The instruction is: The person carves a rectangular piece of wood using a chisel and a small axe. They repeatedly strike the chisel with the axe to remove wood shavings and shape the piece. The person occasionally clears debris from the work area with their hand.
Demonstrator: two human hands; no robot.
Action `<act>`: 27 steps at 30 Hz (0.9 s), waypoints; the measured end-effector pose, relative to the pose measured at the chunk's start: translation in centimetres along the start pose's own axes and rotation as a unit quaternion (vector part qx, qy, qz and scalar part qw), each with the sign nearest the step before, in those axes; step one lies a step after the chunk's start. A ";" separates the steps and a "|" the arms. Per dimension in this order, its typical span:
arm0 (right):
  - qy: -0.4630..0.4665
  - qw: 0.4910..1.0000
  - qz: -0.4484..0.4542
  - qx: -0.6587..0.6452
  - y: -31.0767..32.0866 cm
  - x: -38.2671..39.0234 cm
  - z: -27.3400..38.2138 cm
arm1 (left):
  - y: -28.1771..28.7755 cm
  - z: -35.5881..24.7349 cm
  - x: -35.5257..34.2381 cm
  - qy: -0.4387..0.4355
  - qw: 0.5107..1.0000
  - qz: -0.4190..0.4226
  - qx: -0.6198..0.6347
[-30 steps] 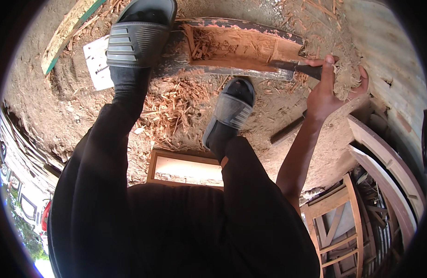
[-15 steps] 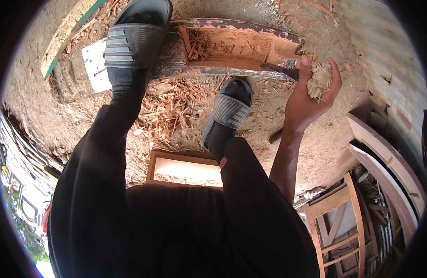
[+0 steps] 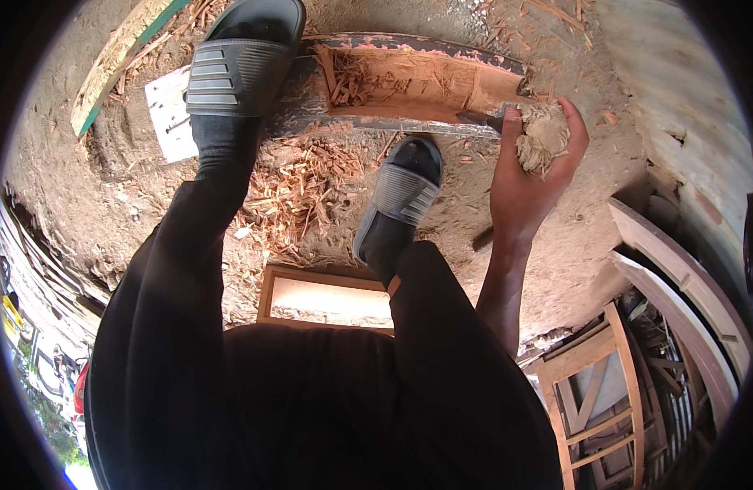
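Observation:
A chisel is in my right hand, its dark blade pointing left and its frayed, mushroomed wooden end showing between my thumb and fingers. The blade lies over the right end of a curved wooden piece with flaking dark paint. A long recess is cut into that piece, its raw reddish wood exposed, with loose chips gathered at the left end. My left foot, in a grey slide sandal, rests on the left part of the wood. My left hand is out of the frame.
Wood chips litter the ground between my feet. My right sandal stands just nearer than the workpiece. A small wooden frame lies close to me. Wooden chair-like frames and curved boards lean at the right, near corrugated sheeting.
My right hand has moved a little left, carrying the chisel with it. The workpiece and my feet stay about where they were.

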State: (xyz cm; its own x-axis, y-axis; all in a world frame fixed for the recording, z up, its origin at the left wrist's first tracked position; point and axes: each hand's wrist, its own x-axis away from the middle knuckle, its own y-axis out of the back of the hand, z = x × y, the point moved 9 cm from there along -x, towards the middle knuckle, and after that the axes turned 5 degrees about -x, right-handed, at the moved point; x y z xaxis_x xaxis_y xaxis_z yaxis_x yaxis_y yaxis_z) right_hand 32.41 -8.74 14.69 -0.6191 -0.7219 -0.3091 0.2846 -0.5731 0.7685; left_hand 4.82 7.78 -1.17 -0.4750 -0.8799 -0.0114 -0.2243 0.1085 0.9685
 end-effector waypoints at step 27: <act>-0.229 0.955 -0.100 -0.158 0.9 1.2 -7.7 | 0.5 -0.5 -0.4 -0.015 1.000 0.002 0.005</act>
State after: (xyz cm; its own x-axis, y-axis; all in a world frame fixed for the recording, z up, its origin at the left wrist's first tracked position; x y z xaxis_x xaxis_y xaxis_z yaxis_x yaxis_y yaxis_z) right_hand 37.51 -13.09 10.71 -0.9188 -0.3821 -0.0991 0.2891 -0.8222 0.4903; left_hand 5.34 7.92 -0.58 -0.5011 -0.8652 -0.0153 -0.2308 0.1167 0.9660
